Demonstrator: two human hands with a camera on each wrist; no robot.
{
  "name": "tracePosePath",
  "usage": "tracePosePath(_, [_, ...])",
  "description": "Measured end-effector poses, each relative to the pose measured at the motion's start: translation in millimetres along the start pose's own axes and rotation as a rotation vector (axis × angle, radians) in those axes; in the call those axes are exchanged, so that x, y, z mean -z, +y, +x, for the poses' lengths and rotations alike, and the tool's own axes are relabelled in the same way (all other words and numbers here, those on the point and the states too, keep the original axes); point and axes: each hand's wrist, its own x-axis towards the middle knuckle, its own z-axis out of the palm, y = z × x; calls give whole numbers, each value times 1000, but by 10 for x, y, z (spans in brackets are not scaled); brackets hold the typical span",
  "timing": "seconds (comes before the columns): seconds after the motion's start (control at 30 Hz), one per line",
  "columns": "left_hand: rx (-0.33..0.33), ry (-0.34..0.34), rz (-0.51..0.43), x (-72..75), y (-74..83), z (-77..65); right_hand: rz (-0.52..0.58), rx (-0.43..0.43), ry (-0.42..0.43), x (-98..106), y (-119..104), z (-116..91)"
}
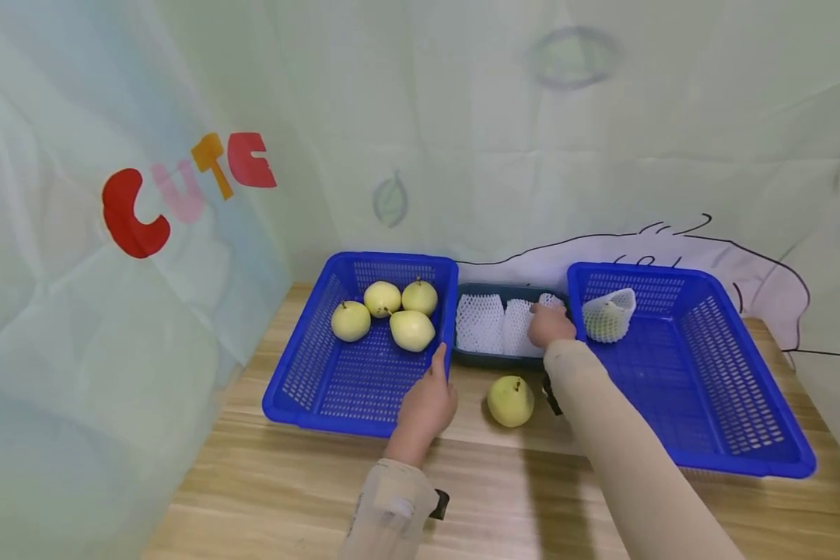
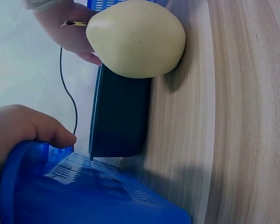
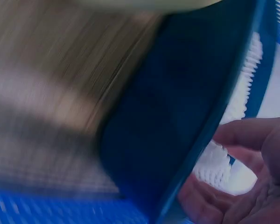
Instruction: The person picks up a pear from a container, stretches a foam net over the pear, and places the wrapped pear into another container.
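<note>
My left hand [image 1: 427,404] grips the near right rim of the left blue basket [image 1: 294,369], its thumb hooked over the edge; the other fingers are hidden. Several pale yellow-green pears [image 1: 412,331] lie in that basket. My right hand [image 1: 551,325] reaches over the right end of the dark green tray [image 1: 490,360]. White foam fruit nets [image 1: 479,323] fill the tray. In the right wrist view, a gap separates the thumb from the bent fingers, close to a foam net [image 3: 212,163]. A single pear [image 1: 510,401] sits on the table before the tray.
At the right stands a second blue basket [image 1: 770,412], holding one pear in a foam net [image 1: 607,317] at its far left corner. The wooden table [image 1: 266,498] backs onto a printed cloth [image 1: 462,155] with coloured letters at left.
</note>
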Motion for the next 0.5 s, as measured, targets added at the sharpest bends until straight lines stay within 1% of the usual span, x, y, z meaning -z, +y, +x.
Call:
tracePosePath(0.07, [2,-5,1,1,6,3,-94,40,-2,9,1,4])
tracePosePath(0.13, [6,-5,1,4,10,3,-146,69,4,45,-29,-6])
tracePosePath(0.2, [11,-8,1,5,14,7,-153,93,42,113,-70,-16])
tracePosePath(0.27, [10,-6,3,3,12,11,-125,99,72,225,-125,-37])
tracePosePath(0.33, [11,-4,4,0,8,16,-67,98,73,358,-157,-52])
tracePosePath(0.4, [9,-3,6,-4,1,19,45,94,61,489,-171,-70])
tracePosePath(0.43, [6,0,2,-5,-4,19,123,92,49,551,-170,-77])
tracePosePath(0.5, [7,0,-19,3,-12,19,331,87,19,659,-165,-115])
